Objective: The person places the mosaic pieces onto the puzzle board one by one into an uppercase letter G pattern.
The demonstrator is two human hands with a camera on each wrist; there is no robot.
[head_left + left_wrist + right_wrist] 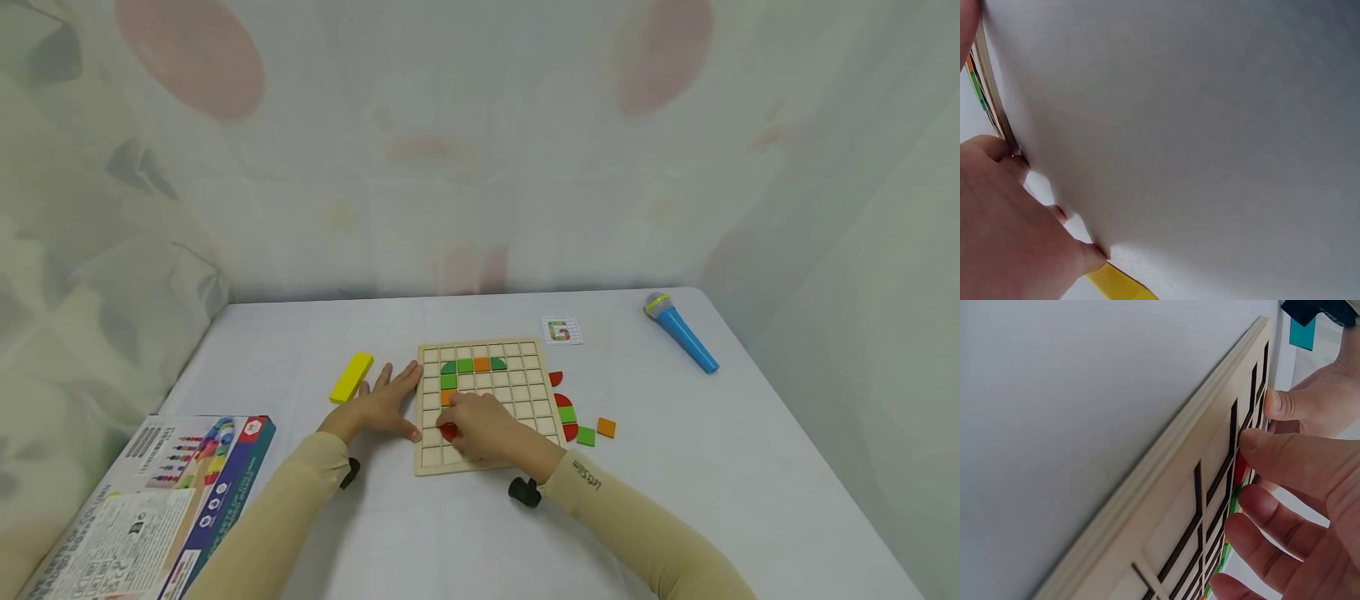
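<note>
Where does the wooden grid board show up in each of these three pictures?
Head: the wooden grid board lies mid-table, under both hands.
Left wrist: only its edge shows, at the far left above the left hand.
Right wrist: it runs diagonally from bottom left to top right, beside the right hand.
Shared landmark: the green pieces on the board.

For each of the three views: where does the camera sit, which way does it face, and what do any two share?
Head: above, looking forward and down at the table; both sleeved arms show, left hand beside the board, right hand on it.
Left wrist: low by the table, left hand, yellow block.
Right wrist: skims the board; right hand at a red piece.
Shared: board in all; block in two.
</note>
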